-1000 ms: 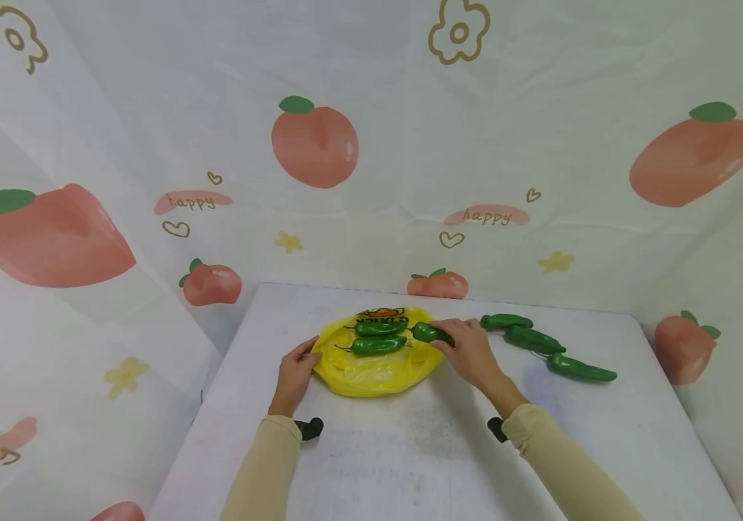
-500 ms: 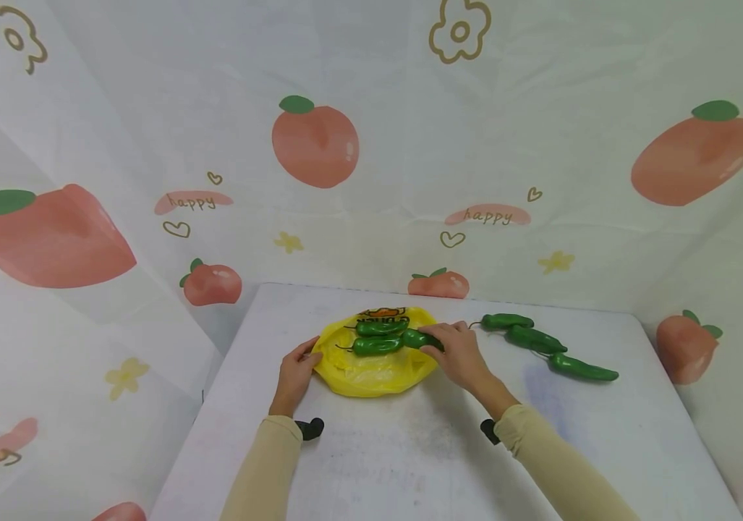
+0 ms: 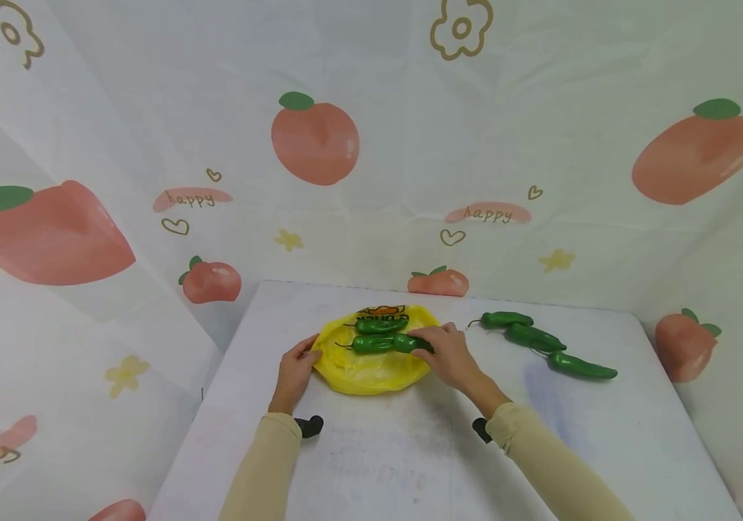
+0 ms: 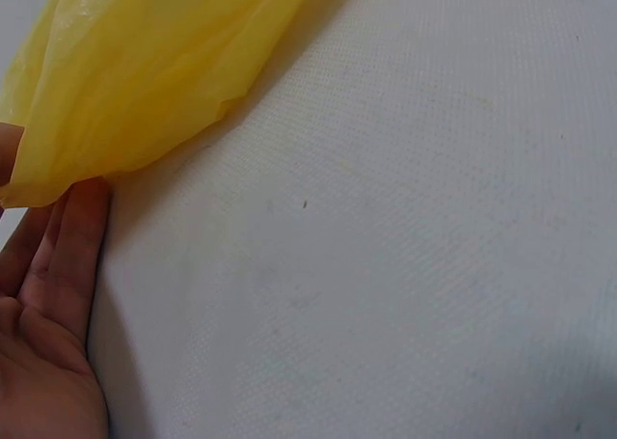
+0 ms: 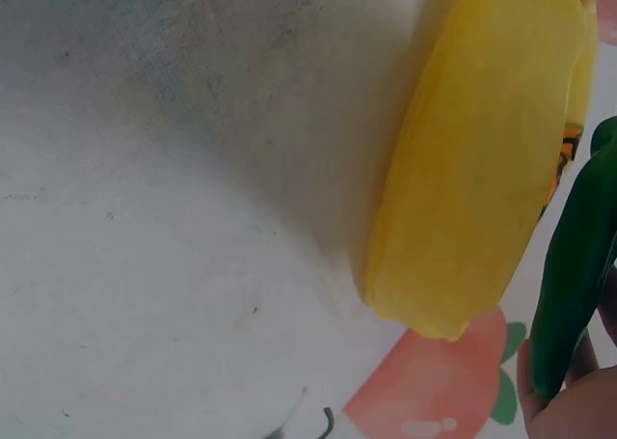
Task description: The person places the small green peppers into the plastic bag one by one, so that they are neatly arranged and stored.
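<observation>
My left hand pinches the left rim of a yellow plastic bag spread open on the table. In the left wrist view its fingers pass behind the yellow film. A long green pepper is gripped by my right hand at its tip end, over the bag's right part. The right wrist view shows this pepper above the bag's yellow side. Inside the bag lie two more green peppers, one farther back and one nearer, which the held pepper's stem end overlaps.
Three green peppers lie in a slanting row on the white table to the right: a far one, a middle one and a near one. A fruit-printed curtain encloses the table's back and sides.
My right hand has moved left and slightly nearer with its pepper, from the bag's right rim to beside the nearer pepper inside. The left hand has stayed at the rim.
</observation>
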A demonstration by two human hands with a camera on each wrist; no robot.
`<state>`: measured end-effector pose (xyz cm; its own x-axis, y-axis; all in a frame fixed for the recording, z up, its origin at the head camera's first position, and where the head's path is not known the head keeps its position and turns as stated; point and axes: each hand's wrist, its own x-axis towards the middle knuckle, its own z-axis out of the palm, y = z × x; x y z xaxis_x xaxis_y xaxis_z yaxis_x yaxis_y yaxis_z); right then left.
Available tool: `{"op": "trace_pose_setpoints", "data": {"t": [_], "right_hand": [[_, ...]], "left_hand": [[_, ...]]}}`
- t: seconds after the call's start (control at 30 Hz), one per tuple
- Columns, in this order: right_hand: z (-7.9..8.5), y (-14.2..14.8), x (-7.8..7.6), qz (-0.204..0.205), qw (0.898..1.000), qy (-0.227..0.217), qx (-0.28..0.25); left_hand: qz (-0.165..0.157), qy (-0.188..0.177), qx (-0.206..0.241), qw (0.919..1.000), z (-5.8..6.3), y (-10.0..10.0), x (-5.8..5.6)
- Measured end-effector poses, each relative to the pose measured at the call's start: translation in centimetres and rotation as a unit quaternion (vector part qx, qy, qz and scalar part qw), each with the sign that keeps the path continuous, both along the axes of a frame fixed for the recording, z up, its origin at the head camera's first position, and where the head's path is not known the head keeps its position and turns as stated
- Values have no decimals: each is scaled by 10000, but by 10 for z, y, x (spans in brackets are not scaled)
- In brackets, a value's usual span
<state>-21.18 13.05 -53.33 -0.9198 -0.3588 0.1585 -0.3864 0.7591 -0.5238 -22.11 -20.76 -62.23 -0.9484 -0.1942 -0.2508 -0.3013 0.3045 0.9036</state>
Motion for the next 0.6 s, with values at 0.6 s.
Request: {"op": "trace_pose_setpoints", "data": {"t": [0.6], "right_hand": [[-9, -26, -6, 465, 9988, -22, 168]], "left_hand": [[-6, -63, 124, 9999, 2, 1, 2]]}}
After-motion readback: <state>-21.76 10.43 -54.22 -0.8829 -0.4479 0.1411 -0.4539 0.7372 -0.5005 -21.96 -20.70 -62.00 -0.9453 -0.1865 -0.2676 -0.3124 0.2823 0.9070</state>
